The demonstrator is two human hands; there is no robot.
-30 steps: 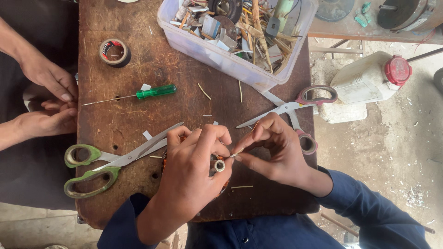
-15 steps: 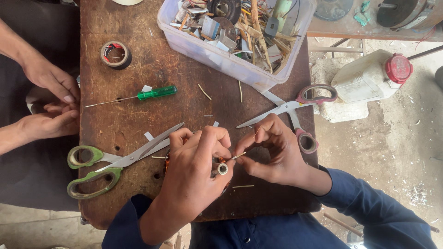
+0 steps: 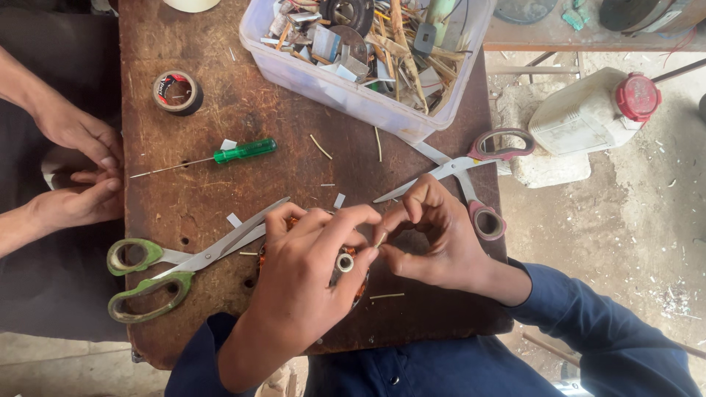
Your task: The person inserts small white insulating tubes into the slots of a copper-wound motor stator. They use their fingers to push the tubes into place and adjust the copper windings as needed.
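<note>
— Where's the motor coil (image 3: 346,265)?
— Near the bench (image 3: 220,103) front edge, gripped in the left hand (image 3: 309,272).
— And the right hand (image 3: 434,235)?
— Pinching a thin sliver (image 3: 381,240) against the coil, between the green-handled scissors (image 3: 176,261) and the pink-handled scissors (image 3: 471,169).

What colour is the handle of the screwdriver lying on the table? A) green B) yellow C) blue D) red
A: the screwdriver lying on the brown table, above the person's hands, has a bright green handle and a thin metal shaft pointing left.
</note>
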